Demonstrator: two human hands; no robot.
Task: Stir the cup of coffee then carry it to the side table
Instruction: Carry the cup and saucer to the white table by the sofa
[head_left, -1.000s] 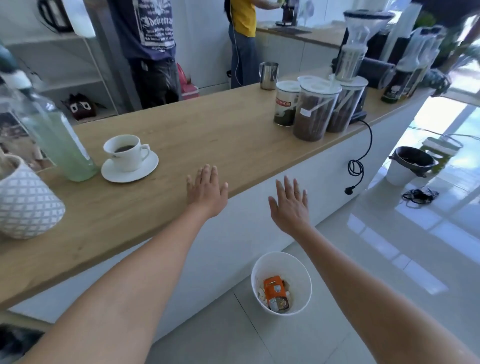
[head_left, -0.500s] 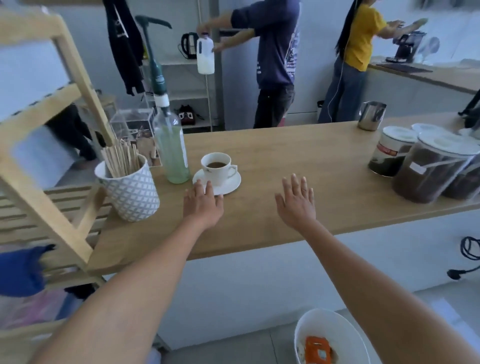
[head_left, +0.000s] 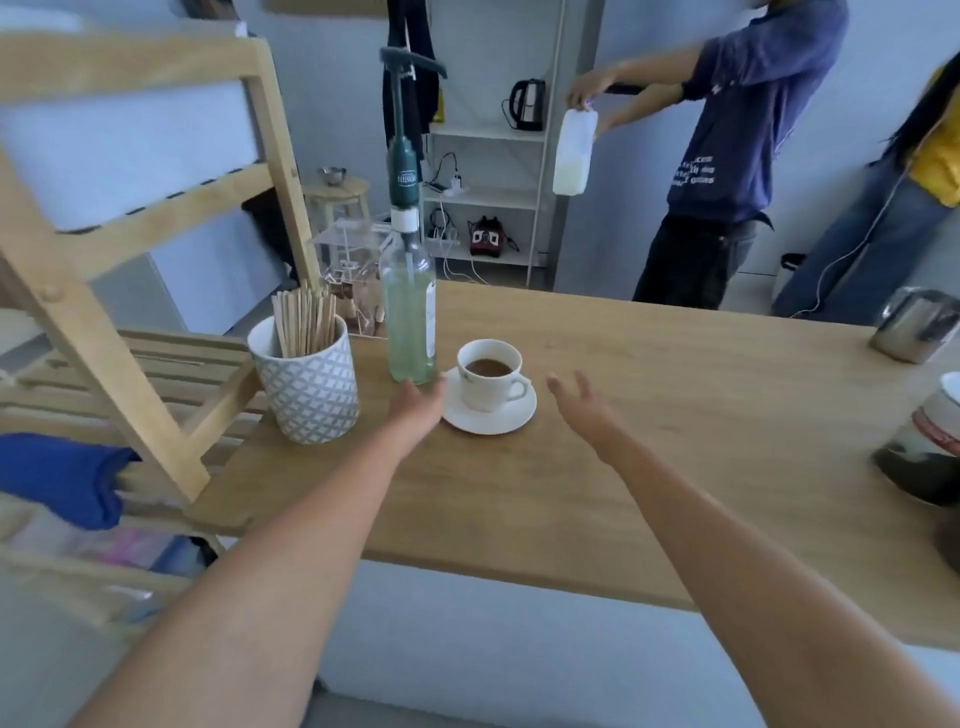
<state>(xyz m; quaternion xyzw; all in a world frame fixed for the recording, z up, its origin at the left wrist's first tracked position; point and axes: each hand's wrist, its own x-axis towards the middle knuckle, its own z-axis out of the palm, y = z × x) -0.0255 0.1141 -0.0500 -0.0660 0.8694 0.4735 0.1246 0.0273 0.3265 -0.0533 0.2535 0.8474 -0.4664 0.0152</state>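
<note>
Round white cup, glossy saucer — wooden counter

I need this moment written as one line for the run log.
phase: reach | left hand: open, at saucer edge | right hand: open, right of cup | stir sticks: untouched | coffee: unstirred

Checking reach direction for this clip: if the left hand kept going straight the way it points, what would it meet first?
Probably the base of the tall clear glass pump bottle: the left hand points at it, fingertips almost there. The white saucer lies just right of that line; depth is unclear.
</note>
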